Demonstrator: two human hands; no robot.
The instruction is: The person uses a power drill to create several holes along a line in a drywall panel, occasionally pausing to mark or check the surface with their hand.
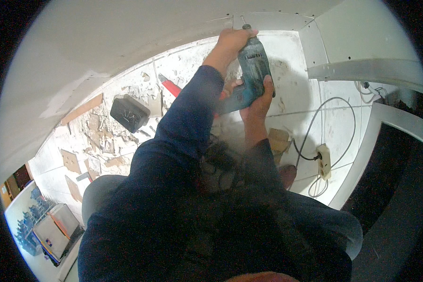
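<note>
A dusty teal power drill (254, 61) is held out in front of me, its bit pointing at the lower part of the white wall panel (263, 21). Whether the tip touches the panel, I cannot tell. My left hand (231, 43) is closed around the front of the drill, near the chuck. Around the rear handle wraps my right hand (258, 105), its fingers by the trigger and its thumb along the body. Beneath my left arm lies a red-handled tool (170, 87), partly covered by the sleeve.
A black plastic tub (129, 113) with small metal pieces stands on the tiled floor among broken scraps (103, 141). At right, a power strip (323, 162) has a looping grey cable (310, 127). A small cardboard box (278, 140) sits beside my right forearm.
</note>
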